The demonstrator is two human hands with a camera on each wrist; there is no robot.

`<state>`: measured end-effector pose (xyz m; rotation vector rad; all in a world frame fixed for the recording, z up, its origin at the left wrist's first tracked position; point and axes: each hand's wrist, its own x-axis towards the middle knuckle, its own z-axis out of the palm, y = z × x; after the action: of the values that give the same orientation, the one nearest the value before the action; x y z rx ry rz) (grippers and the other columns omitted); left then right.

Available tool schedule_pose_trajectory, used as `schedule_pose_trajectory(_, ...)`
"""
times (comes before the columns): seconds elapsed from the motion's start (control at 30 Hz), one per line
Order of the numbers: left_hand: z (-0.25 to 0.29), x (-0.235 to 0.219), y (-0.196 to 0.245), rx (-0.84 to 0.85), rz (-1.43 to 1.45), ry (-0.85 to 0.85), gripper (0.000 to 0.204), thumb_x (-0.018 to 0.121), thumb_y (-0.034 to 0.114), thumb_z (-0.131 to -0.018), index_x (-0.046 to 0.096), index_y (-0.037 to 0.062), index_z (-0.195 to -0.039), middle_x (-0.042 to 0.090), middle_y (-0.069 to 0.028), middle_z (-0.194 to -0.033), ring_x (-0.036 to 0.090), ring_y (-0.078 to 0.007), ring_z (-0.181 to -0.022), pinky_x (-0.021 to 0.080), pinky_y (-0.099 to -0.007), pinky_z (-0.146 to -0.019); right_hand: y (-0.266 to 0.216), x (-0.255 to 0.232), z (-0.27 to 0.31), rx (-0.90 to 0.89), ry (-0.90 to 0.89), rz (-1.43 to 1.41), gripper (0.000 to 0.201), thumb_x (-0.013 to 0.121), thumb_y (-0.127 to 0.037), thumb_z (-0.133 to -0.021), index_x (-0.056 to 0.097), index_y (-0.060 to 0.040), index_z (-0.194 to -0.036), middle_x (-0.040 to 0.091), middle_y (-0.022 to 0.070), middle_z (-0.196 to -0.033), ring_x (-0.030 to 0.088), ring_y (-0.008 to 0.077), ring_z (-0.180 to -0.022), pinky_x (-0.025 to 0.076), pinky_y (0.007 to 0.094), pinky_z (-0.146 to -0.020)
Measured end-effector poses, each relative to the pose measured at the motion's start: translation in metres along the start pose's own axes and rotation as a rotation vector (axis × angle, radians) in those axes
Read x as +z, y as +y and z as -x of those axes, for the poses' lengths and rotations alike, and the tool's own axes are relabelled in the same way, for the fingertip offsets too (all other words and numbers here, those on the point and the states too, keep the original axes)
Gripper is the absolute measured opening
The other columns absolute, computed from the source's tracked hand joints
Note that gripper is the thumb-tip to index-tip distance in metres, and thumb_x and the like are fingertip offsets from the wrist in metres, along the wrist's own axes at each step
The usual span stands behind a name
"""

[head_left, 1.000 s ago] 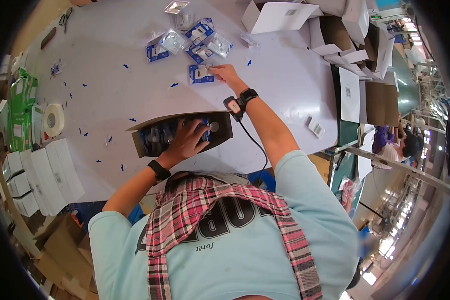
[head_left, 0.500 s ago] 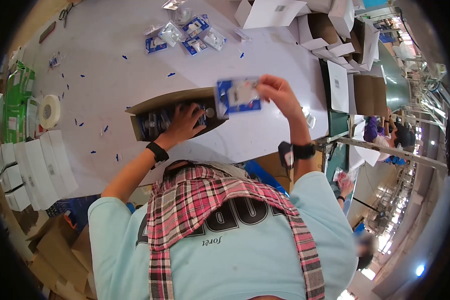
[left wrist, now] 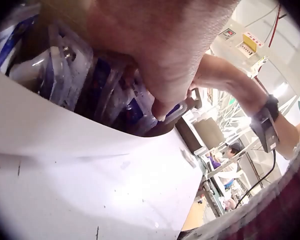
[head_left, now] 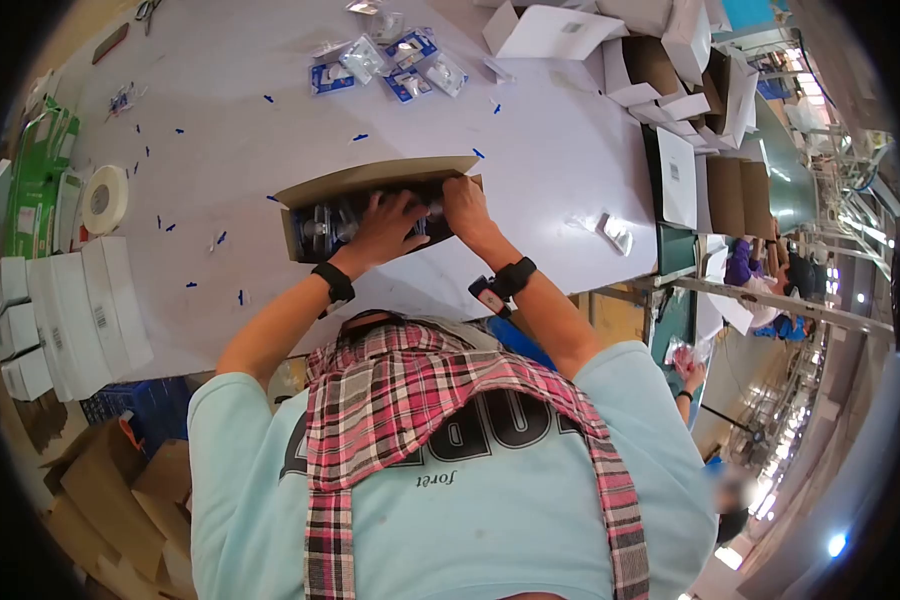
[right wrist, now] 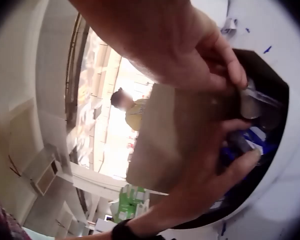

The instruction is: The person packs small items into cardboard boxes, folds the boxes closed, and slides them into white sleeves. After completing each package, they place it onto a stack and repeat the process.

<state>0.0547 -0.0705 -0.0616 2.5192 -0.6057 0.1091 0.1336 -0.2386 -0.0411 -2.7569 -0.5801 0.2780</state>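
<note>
Blister packs [head_left: 320, 230] stand in a row inside an open cardboard box [head_left: 370, 177], directly under the left hand [head_left: 385, 232] and beside the right hand [head_left: 467, 208], at the table edge nearest the person. Over the packs, the left hand lies half open, its fingers spread and slightly bent, the tips reaching down among them and the thumb apart, against a blue-carded one. At the box's right-hand end, the right hand has its fingers curled, with a clear plastic pack [right wrist: 252, 102] pinched at the fingertips just inside the rim. To the left of the box, white cartons [head_left: 115, 300] lie side by side, with a roll of tape [head_left: 118, 195] beyond them and green packaging [head_left: 35, 180] farther left. Well to the right of the hands, a single pack [head_left: 615, 235] lies near the table's edge. Small blue pieces [head_left: 360, 137] are scattered over the pale table [head_left: 540, 130]. Farther back, well apart from both hands, more carded packs [head_left: 405, 65] form a loose heap. Scissors [head_left: 145, 12] lie at the far left, and opened white boxes [head_left: 550, 30] are piled at the far right.
</note>
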Motion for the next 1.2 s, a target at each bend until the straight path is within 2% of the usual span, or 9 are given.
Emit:
schedule_pose_trajectory(0.2, 0.008, -0.084, 0.024, -0.093, 0.205, 0.247, 0.036, 0.064, 0.020, -0.081, 0.058, 0.0109, -0.115, 0.046, -0.0155, -0.123, 0.044, -0.0317, -0.116, 0.032, -0.0433, -0.100, -0.022, -0.048, 0.019, 0.025, 0.016, -0.032, 0.014, 0.057, -0.006, -0.079, 0.062, 0.0027, -0.089, 0.063, 0.0241, -0.089, 0.064, 0.0344, -0.074, 0.051, 0.0437, -0.065)
schedule_pose_trajectory(0.33, 0.075, -0.131, -0.014, -0.477, 0.148, 0.701, 0.031, 0.057, 0.011, -0.086, 0.057, 0.0076, -0.116, 0.051, -0.0124, -0.120, 0.047, -0.0264, -0.117, 0.037, -0.0383, -0.097, -0.014, -0.100, 0.044, 0.140, 0.284, -0.509, 0.018, 0.057, -0.013, -0.086, 0.062, -0.0010, -0.098, 0.064, 0.0148, -0.090, 0.062, 0.0248, -0.075, 0.050, 0.0358, -0.065)
schedule_pose_trajectory(0.4, 0.107, -0.124, -0.046, -0.776, 0.485, 0.796, 0.032, 0.050, 0.015, -0.093, 0.052, 0.0044, -0.123, 0.051, -0.0101, -0.125, 0.045, -0.0208, -0.120, 0.034, -0.0348, -0.099, 0.018, -0.088, 0.041, 0.217, 0.298, -0.700, 0.022, 0.057, -0.014, -0.088, 0.061, -0.0010, -0.105, 0.064, 0.0102, -0.096, 0.061, 0.0183, -0.084, 0.050, 0.0326, -0.070)
schedule_pose_trajectory(0.53, 0.128, -0.081, -0.074, -0.864, 0.918, 0.654, 0.039, 0.044, 0.023, -0.097, 0.045, 0.0048, -0.131, 0.048, -0.0075, -0.130, 0.042, -0.0170, -0.122, 0.030, -0.0301, -0.102, 0.055, -0.039, 0.031, 0.116, 0.027, -0.981, 0.042, 0.058, -0.022, -0.090, 0.048, -0.0030, -0.126, 0.052, 0.0090, -0.126, 0.052, 0.0198, -0.109, 0.043, 0.0310, -0.091)
schedule_pose_trajectory(0.7, 0.121, -0.034, -0.078, -0.789, 1.171, 0.517, 0.042, 0.044, 0.027, -0.098, 0.042, 0.0072, -0.135, 0.048, -0.0049, -0.130, 0.042, -0.0142, -0.119, 0.029, -0.0256, -0.102, 0.051, -0.004, 0.007, 0.100, -0.090, -1.132, 0.041, 0.057, -0.022, -0.090, 0.048, -0.0021, -0.125, 0.052, 0.0093, -0.124, 0.050, 0.0216, -0.111, 0.040, 0.0340, -0.094)
schedule_pose_trajectory(0.87, 0.109, -0.077, -0.023, -0.729, 0.302, 0.797, 0.028, 0.050, 0.015, -0.094, 0.052, -0.0004, -0.117, 0.052, -0.0122, -0.118, 0.048, -0.0222, -0.112, 0.035, -0.0300, -0.097, 0.017, -0.057, 0.027, -0.054, 0.501, -0.609, 0.028, 0.058, -0.001, -0.081, 0.056, -0.0022, -0.109, 0.055, 0.0132, -0.107, 0.054, 0.0290, -0.099, 0.044, 0.0354, -0.085)
schedule_pose_trajectory(1.0, 0.102, -0.093, 0.028, -0.401, 0.218, 0.486, 0.022, 0.057, 0.009, -0.086, 0.057, 0.0003, -0.106, 0.052, -0.0149, -0.113, 0.047, -0.0295, -0.114, 0.038, -0.0386, -0.094, -0.043, -0.071, 0.043, -0.483, 0.225, -0.552, 0.033, 0.060, 0.002, -0.073, 0.058, -0.0026, -0.106, 0.055, 0.0125, -0.106, 0.054, 0.0307, -0.100, 0.045, 0.0380, -0.086)
schedule_pose_trajectory(1.1, 0.088, -0.070, 0.026, -0.357, 0.051, 0.147, 0.031, 0.059, 0.006, -0.081, 0.053, -0.0004, -0.111, 0.048, -0.0161, -0.118, 0.044, -0.0331, -0.115, 0.037, -0.0412, -0.096, -0.082, -0.027, 0.025, -0.770, 0.120, -0.461, 0.038, 0.064, -0.001, -0.071, 0.057, -0.0049, -0.108, 0.053, 0.0100, -0.111, 0.051, 0.0290, -0.107, 0.043, 0.0400, -0.091)
schedule_pose_trajectory(1.2, 0.086, -0.051, 0.013, -0.454, -0.020, 0.099, 0.041, 0.059, 0.005, -0.078, 0.047, -0.0023, -0.117, 0.042, -0.0171, -0.124, 0.040, -0.0355, -0.118, 0.034, -0.0426, -0.099, -0.087, 0.017, 0.016, -0.810, 0.035, -0.296, 0.042, 0.068, -0.008, -0.071, 0.055, -0.0060, -0.111, 0.051, 0.0092, -0.114, 0.049, 0.0286, -0.110, 0.040, 0.0411, -0.094)
